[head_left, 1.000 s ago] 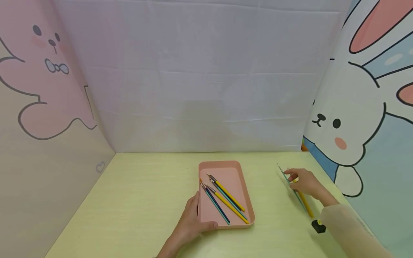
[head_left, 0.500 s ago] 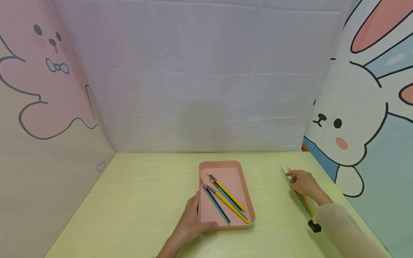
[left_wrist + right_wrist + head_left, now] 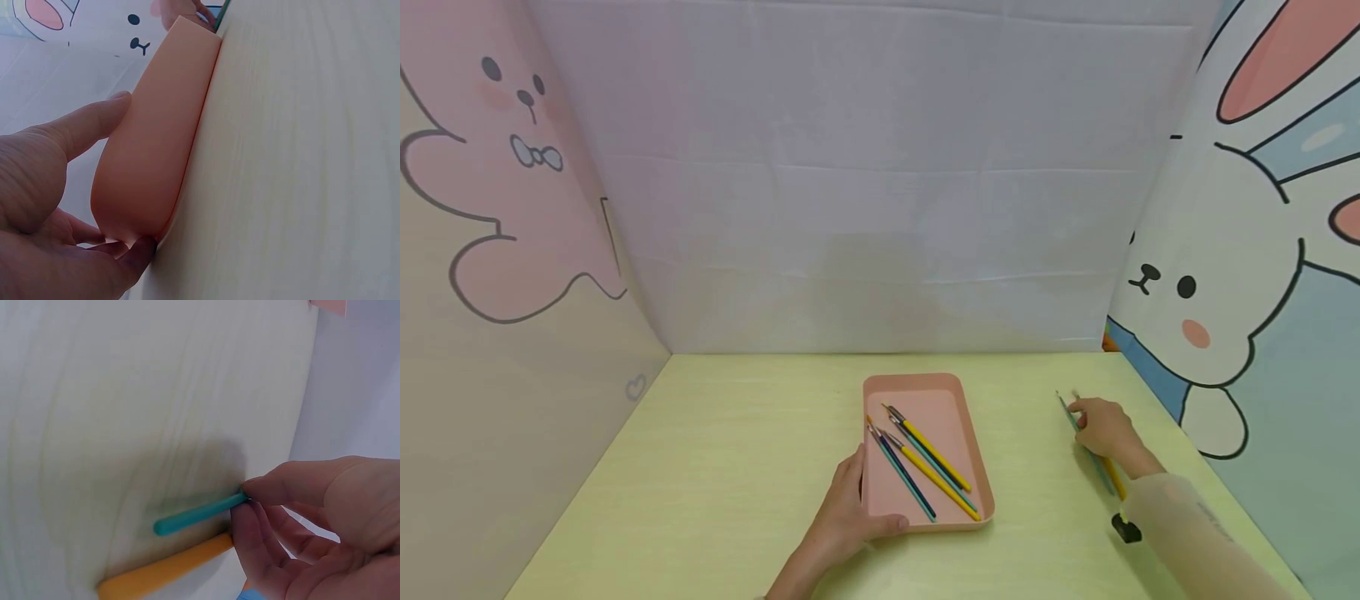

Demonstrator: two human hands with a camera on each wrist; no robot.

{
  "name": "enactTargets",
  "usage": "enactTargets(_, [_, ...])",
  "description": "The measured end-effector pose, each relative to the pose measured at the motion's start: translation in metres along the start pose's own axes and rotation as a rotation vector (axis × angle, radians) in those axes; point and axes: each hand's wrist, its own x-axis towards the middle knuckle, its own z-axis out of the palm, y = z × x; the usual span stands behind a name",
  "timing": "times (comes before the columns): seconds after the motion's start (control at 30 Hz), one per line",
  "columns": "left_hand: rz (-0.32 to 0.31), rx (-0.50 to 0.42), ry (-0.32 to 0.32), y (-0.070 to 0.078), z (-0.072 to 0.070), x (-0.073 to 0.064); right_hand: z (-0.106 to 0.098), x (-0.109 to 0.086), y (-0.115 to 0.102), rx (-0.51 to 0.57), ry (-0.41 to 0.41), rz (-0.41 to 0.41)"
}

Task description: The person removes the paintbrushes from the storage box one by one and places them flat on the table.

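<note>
My left hand (image 3: 850, 510) grips the near left corner of a pink tray (image 3: 919, 390), thumb along the near rim and fingers at the left side. In the left wrist view the tray's outer wall (image 3: 153, 144) stands between thumb and fingers. Several paintbrushes (image 3: 928, 454) with yellow, teal and dark blue handles lie slanted in the tray. Right of it, my right hand (image 3: 1107, 429) pinches a teal paintbrush (image 3: 200, 514) between thumb and fingertips, low over the table. Close beside it is a yellow paintbrush (image 3: 165, 570), partly hidden by the hand.
The pale yellow table (image 3: 722, 467) spreads left of the tray and between tray and right hand. A white cloth wall (image 3: 880, 250) closes the back. Printed sheets with a pink animal (image 3: 535, 200) and a white rabbit (image 3: 1210, 250) line the sides.
My right hand has moved slightly right and down toward the table with the teal paintbrush, bringing it nearer the yellow one. The left hand and tray have stayed put.
</note>
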Motion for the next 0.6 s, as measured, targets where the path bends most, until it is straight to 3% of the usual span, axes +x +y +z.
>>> enactTargets(0.4, [-0.015,-0.009,0.000,0.002,0.001,0.001,-0.005,-0.002,0.005,0.025,0.020,0.018])
enactTargets(0.6, [-0.012,-0.007,0.000,0.002,0.001,0.001,-0.015,-0.005,0.002,0.045,0.065,-0.025])
